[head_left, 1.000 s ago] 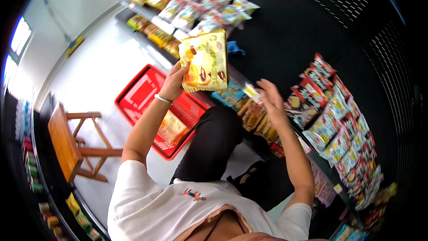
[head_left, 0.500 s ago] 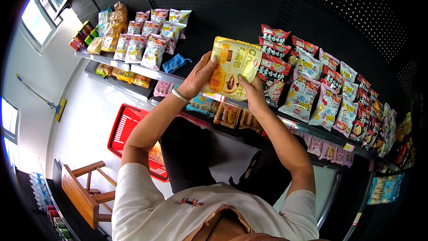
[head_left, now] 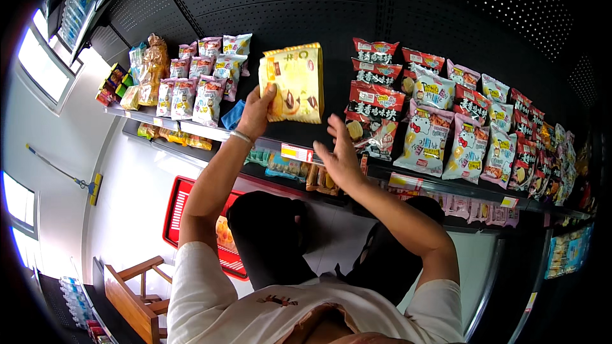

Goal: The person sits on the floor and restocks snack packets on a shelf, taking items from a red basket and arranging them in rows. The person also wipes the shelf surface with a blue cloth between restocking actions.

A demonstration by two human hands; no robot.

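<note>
We look down on a person seated before a dark metal shop shelf (head_left: 210,132) backed by black perforated panelling. Our view shows the left hand (head_left: 256,113) raised and closed around the lower left edge of a flat yellow plastic snack bag with pictures of filled cakes (head_left: 294,84): thumb on the front, fingers behind. A thin bracelet sits on that wrist. The bag stands upright against the back panel, in the bare stretch of shelf between two groups of goods, and we cannot tell whether its bottom edge touches the shelf yet.

The right hand (head_left: 341,156) is open, fingers spread and holding nothing, just below and to the right of the bag, near the shelf's front edge.

To the left of the bag stand pale pink-and-white snack packets (head_left: 203,83); to its right, red-and-white snack bags (head_left: 375,99) in stacked rows that run off along the shelf. Below, on the white floor, lies a red plastic shopping basket (head_left: 182,213) with goods still in it, and a wooden stool (head_left: 137,293) stands in the lower left.

We judge the placing nearly done: the bag is at its spot but still gripped, so letting go remains, and the basket's contents are not yet shelved.
</note>
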